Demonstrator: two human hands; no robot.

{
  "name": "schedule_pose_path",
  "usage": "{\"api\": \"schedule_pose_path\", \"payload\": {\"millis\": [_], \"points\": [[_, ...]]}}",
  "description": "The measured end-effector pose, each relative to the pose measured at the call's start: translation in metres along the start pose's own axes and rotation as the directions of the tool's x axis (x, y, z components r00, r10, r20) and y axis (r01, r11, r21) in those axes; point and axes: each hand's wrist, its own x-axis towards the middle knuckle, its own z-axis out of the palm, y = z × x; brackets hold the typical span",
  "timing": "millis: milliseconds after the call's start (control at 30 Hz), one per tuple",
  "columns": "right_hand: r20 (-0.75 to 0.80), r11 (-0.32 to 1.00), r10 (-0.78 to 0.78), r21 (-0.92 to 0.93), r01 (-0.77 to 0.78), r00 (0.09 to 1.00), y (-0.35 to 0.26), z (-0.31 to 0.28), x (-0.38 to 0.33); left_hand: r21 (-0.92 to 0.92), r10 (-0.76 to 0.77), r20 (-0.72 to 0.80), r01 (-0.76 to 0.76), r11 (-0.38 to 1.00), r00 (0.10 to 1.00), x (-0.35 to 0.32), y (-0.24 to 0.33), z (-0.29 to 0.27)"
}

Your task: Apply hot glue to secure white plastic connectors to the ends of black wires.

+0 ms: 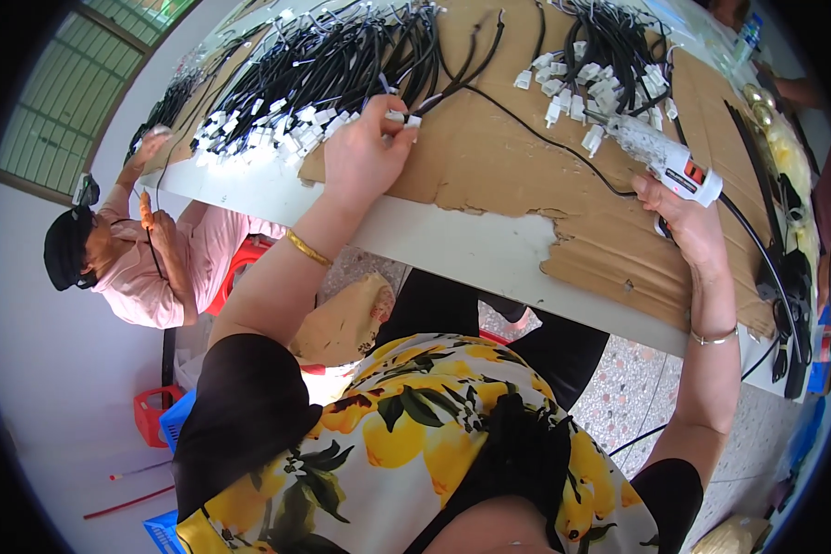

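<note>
My left hand (371, 152) pinches a small white plug connector (414, 121) at the end of a black cable (452, 88) that branches into several leads. My right hand (683, 222) is wrapped round the handle of a white glue gun (656, 155), whose nozzle points up and left. Just beyond that nozzle hangs a bundle of black cables (619, 46) with white connectors. Past my left hand lies a larger heap of black cables (342, 55), its white connectors (277, 129) turned toward me.
Torn cardboard (499, 175) covers much of the white table (471, 235). The gun's black cord (755, 231) runs down the right side. A person in pink (162, 268) works at the left beside a red stool (240, 272). A clear bottle (748, 39) stands at the far right.
</note>
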Motion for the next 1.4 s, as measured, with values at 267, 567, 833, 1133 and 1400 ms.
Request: {"api": "schedule_pose_path", "payload": {"millis": [267,567,833,1133,1400], "points": [[-0.028,1.000,0.000,0.028,0.001,1.000,0.004,0.000,-0.001,0.035,-0.157,0.059,0.155,0.987,0.986,-0.001,-0.012,-0.017],[0.040,0.995,-0.021,0.098,0.017,0.999,0.005,0.000,0.003,-0.014,-0.001,0.091,0.003,1.000,0.996,-0.013,0.003,-0.023],[0.024,0.998,-0.019,0.068,0.017,1.000,0.004,0.001,0.002,-0.024,-0.117,-0.130,0.115,0.993,0.985,0.021,-0.036,-0.041],[-0.002,0.999,0.024,0.030,-0.024,1.000,0.004,0.000,0.002,0.081,-0.303,0.123,0.295,0.952,0.945,0.083,-0.068,-0.018],[-0.033,0.999,-0.005,0.041,0.006,0.999,0.003,0.002,-0.001,-0.289,-0.351,0.358,0.460,0.839,0.865,0.110,-0.068,-0.001]]}}
